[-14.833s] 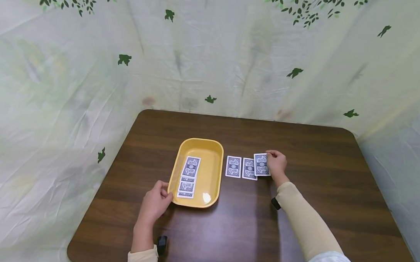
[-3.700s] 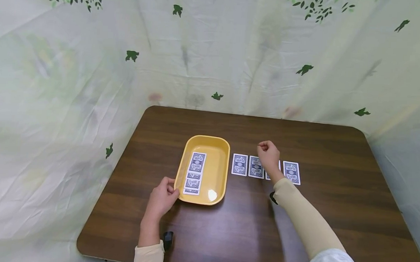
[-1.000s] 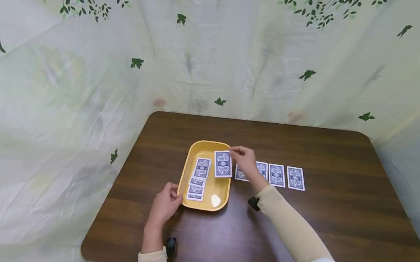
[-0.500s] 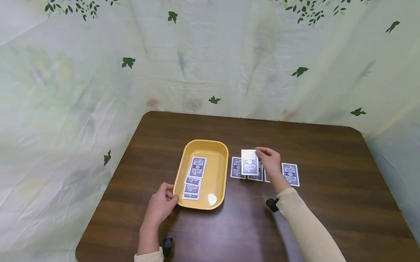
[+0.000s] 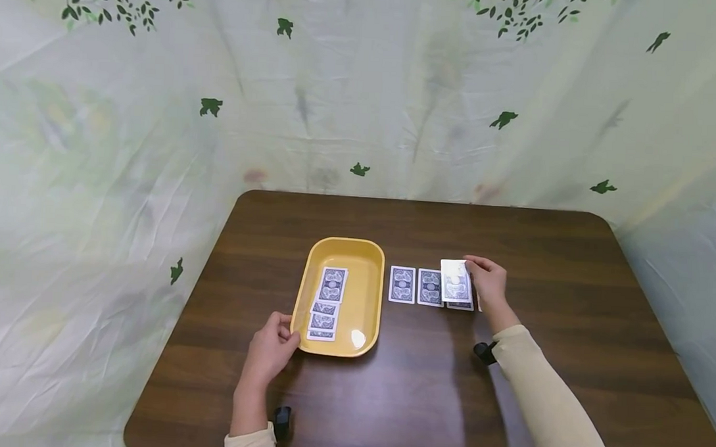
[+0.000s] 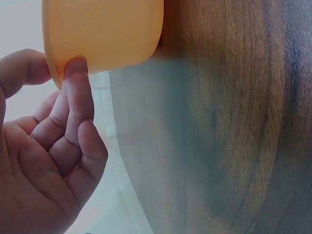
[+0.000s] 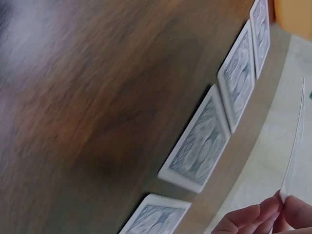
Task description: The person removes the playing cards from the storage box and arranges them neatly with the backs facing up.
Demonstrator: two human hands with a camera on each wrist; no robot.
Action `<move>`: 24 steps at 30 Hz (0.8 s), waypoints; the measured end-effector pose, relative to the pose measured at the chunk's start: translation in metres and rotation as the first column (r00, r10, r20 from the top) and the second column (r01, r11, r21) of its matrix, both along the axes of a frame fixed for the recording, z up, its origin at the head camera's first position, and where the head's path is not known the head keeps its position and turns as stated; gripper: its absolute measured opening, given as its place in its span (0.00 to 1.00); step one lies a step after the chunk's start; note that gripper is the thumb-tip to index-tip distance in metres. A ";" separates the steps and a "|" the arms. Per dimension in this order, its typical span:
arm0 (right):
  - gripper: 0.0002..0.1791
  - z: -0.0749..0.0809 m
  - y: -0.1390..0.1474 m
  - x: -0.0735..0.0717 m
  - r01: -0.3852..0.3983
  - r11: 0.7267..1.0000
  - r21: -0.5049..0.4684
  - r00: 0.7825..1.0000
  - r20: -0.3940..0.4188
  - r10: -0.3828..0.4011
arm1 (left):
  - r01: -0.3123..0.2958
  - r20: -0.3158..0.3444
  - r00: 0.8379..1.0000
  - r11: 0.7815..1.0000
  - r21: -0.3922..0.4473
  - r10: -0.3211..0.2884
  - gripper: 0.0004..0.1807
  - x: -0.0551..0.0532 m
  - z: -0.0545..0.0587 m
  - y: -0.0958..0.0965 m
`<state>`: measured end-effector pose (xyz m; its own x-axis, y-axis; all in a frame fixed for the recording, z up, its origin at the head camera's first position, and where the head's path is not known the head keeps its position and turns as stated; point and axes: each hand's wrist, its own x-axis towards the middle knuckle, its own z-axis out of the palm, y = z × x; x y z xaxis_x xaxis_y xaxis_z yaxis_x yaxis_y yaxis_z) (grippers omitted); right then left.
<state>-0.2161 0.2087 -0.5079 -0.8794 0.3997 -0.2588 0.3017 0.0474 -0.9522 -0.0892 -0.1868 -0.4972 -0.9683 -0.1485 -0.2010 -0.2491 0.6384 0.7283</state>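
Observation:
My right hand pinches a blue-backed playing card by its upper right corner. In the right wrist view this held card appears nearly edge-on, raised off the table. Under it lies a row of face-down cards, among them the leftmost card and its neighbour. The held card and right hand partly cover the row's right end. My left hand grips the near left corner of a yellow tray, thumb and fingers on the rim. Inside the tray, several overlapping face-down cards form a column.
The brown wooden table has rounded corners. A pale curtain with printed leaves hangs behind it and along the sides. The tray's right rim stands close to the leftmost card of the row.
Over the last second, my right hand carries the card rightward from above the tray along the row. The row has grown longer since the earliest frame. My left hand keeps its grip.

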 end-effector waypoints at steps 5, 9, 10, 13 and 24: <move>0.16 -0.007 0.015 -0.001 0.056 0.998 0.035 0.998 0.011 -0.057 | 0.002 0.008 1.000 1.000 -0.004 -0.002 0.19 -0.001 0.000 0.001; 0.16 -0.013 0.029 0.000 0.093 0.993 0.075 0.995 0.026 -0.096 | -0.003 0.023 1.000 1.000 -0.002 0.003 0.19 -0.001 0.001 0.001; 0.16 -0.014 0.033 0.001 0.102 0.992 0.080 0.994 0.028 -0.104 | -0.003 0.027 1.000 1.000 -0.003 0.003 0.19 -0.001 0.001 0.001; 0.16 -0.018 0.043 0.003 0.129 0.988 0.088 0.991 0.022 -0.132 | -0.001 0.030 1.000 1.000 -0.006 0.001 0.19 -0.001 0.001 0.001; 0.18 -0.024 0.078 0.010 0.190 0.977 0.101 0.980 0.041 -0.195 | 0.004 0.038 0.999 1.000 -0.012 -0.003 0.20 -0.002 0.004 0.000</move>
<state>-0.2057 0.2863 -0.5318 -0.7706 0.5852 -0.2524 0.3612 0.0748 -0.9295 -0.0909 -0.1866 -0.4931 -0.9605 -0.1475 -0.2359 -0.2740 0.6478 0.7108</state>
